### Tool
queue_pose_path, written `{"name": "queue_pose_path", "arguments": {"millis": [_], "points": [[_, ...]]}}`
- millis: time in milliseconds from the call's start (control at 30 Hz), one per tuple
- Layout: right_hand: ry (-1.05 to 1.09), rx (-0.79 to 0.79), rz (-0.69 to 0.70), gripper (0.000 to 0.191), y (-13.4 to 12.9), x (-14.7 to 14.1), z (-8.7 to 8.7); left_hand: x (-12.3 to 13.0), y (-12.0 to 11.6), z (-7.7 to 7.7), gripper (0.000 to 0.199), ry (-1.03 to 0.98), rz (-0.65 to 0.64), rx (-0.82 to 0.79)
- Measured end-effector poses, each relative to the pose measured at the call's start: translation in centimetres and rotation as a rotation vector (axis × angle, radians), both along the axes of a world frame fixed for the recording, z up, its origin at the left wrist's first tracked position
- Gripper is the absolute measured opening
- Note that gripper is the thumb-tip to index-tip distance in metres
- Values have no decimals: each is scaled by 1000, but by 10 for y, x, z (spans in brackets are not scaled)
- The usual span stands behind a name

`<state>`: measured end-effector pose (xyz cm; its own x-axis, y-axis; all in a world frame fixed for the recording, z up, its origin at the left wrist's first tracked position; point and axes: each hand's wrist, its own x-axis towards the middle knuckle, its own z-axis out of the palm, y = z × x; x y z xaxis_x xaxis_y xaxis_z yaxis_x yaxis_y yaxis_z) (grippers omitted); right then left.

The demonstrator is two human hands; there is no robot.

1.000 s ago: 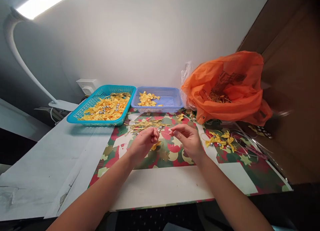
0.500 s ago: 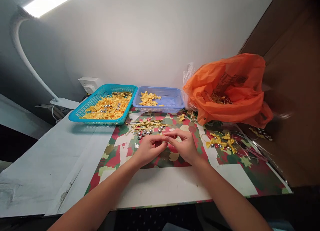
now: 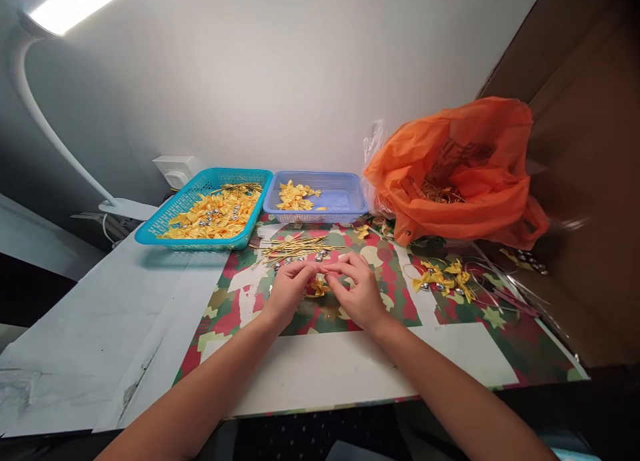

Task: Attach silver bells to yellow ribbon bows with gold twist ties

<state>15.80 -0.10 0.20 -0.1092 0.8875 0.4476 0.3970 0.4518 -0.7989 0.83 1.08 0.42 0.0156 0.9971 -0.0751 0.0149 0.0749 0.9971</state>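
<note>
My left hand (image 3: 289,291) and my right hand (image 3: 361,294) meet over the patterned sheet, thumbs and fingers pinched close together. What lies between the fingertips is too fine to make out. Just below them, a yellow ribbon bow (image 3: 318,288) shows in the gap between the hands; whether it hangs or rests on the sheet I cannot tell. Behind the fingers are several small silver bells (image 3: 320,255), partly covered by my hands. A loose bundle of gold twist ties (image 3: 295,247) lies just beyond the bells.
A teal basket (image 3: 145,237) holds yellow bows and bells; beside it, a lilac basket (image 3: 345,198) holds more bows. An orange bag (image 3: 470,218) stands at the back right. Bows with bells (image 3: 443,279) lie to the right. A lamp (image 3: 37,108) arches over the left.
My fingertips have drawn slightly apart and the hands have turned a little. The yellow bow now shows between them, where it was hidden before. The view has shifted slightly.
</note>
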Motion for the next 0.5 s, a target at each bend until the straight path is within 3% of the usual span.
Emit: {"name": "queue_pose_path", "arguments": {"millis": [133,333,500], "points": [[15,-14,-22,25,-2,-6,-7,1,-3,0,23,38,13,-6],[-42,-30,-50,13,-2,-4,-10,1,-7,3,25,68,21,-3],[-77,-30,-30,23,-3,-4,-11,0,-10,4,23,93,48,61]]}}
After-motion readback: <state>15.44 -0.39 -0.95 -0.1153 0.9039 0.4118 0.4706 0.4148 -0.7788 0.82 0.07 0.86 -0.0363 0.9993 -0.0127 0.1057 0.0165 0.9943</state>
